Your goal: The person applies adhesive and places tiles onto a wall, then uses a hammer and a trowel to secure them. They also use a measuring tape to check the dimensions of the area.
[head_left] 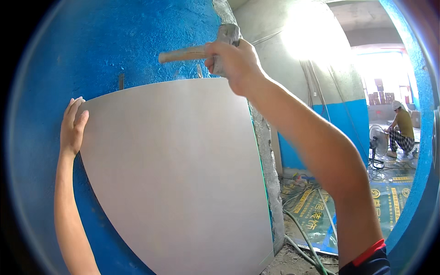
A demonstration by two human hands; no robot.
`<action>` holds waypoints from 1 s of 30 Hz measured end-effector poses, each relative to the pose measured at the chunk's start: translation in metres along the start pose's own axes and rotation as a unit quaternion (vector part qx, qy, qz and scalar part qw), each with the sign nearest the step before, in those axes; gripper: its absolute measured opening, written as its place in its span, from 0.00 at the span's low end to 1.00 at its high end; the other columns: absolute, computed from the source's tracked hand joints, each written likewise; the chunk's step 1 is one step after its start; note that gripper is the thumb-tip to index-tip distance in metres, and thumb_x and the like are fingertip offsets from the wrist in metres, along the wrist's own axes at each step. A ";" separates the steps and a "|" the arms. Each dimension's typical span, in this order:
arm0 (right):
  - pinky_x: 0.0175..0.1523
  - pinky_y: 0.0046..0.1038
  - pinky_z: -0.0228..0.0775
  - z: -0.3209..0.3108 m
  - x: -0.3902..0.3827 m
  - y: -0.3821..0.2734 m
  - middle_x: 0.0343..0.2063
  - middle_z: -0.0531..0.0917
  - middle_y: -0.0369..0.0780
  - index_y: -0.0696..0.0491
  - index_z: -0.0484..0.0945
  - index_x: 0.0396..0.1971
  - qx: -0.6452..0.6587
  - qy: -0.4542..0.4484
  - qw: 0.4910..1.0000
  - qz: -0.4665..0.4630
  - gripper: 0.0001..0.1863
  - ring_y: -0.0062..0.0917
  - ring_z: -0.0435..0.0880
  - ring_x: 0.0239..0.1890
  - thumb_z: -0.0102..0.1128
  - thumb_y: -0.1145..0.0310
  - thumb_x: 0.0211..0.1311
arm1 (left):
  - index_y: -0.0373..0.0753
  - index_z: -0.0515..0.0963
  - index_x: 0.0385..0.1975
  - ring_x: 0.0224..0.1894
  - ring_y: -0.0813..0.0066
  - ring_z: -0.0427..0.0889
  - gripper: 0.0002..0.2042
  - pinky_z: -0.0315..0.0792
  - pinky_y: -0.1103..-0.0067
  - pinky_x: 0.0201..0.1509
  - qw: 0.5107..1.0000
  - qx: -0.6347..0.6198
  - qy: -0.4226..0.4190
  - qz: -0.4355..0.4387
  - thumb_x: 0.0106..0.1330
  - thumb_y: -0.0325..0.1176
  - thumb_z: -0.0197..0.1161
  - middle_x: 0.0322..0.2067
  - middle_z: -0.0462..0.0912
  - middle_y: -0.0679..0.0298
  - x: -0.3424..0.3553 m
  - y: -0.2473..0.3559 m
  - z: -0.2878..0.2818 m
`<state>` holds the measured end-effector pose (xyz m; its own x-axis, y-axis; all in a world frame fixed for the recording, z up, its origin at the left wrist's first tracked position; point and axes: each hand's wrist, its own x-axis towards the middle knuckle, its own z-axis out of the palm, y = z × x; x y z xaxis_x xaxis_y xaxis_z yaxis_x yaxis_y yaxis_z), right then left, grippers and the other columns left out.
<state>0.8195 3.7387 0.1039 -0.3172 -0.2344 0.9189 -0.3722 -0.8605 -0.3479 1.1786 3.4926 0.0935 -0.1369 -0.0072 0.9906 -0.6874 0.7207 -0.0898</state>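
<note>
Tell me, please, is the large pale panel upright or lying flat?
Upright: the panel stands along the blue wall, with the left hand at its upper left corner.

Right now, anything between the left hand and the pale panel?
Nothing visible: the left hand touches the pale panel at its upper left corner. The right hand, holding a mallet, is near the upper right corner.

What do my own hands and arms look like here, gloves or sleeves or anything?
Your left hand and right hand are ungloved, with no watch visible. A dark sleeve with a red edge covers your upper right arm; no left sleeve shows.
</note>
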 end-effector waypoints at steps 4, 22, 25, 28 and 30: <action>0.34 0.27 0.72 -0.003 0.008 -0.005 0.22 0.79 0.42 0.61 0.78 0.25 -0.055 -0.039 0.991 0.113 0.09 0.26 0.78 0.25 0.64 0.70 0.53 | 0.37 0.68 0.65 0.76 0.58 0.51 0.35 0.50 0.61 0.76 1.000 0.021 -0.005 0.004 0.68 0.59 0.47 0.69 0.64 0.53 0.001 -0.008 -0.003; 0.33 0.21 0.70 -0.183 -0.232 0.038 0.48 0.78 0.43 0.58 0.74 0.49 0.066 0.144 0.986 0.050 0.18 0.17 0.77 0.33 0.65 0.68 0.61 | 0.39 0.62 0.69 0.75 0.56 0.51 0.28 0.47 0.62 0.77 0.997 0.044 -0.068 0.019 0.74 0.48 0.45 0.71 0.60 0.54 0.010 -0.021 -0.023; 0.41 0.24 0.77 -0.259 -0.404 0.088 0.47 0.79 0.43 0.60 0.73 0.49 0.104 0.240 0.933 0.249 0.24 0.22 0.80 0.43 0.71 0.74 0.52 | 0.39 0.60 0.70 0.75 0.56 0.51 0.28 0.47 0.63 0.77 0.994 0.069 -0.071 0.054 0.76 0.47 0.46 0.72 0.56 0.54 0.011 -0.013 -0.032; 0.25 0.25 0.72 -0.328 -0.580 0.128 0.30 0.79 0.38 0.55 0.73 0.43 0.065 0.451 0.766 0.453 0.16 0.23 0.78 0.22 0.64 0.70 0.54 | 0.38 0.58 0.71 0.75 0.55 0.51 0.30 0.47 0.63 0.76 0.987 0.131 -0.006 0.088 0.76 0.48 0.47 0.73 0.52 0.52 -0.012 0.004 -0.014; 0.18 0.29 0.68 -0.359 -0.706 0.163 0.20 0.74 0.38 0.55 0.72 0.40 0.034 0.526 0.657 0.538 0.13 0.25 0.74 0.15 0.61 0.70 0.55 | 0.37 0.55 0.72 0.75 0.53 0.50 0.31 0.46 0.62 0.77 0.977 0.176 0.007 0.124 0.76 0.50 0.47 0.73 0.52 0.49 -0.027 0.009 0.004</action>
<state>0.6699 3.9265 -0.6681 -0.8059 -0.3122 -0.5030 0.5908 -0.4794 -0.6489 1.1731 3.4962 0.0655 -0.3222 0.1483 0.9350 -0.8371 0.4167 -0.3545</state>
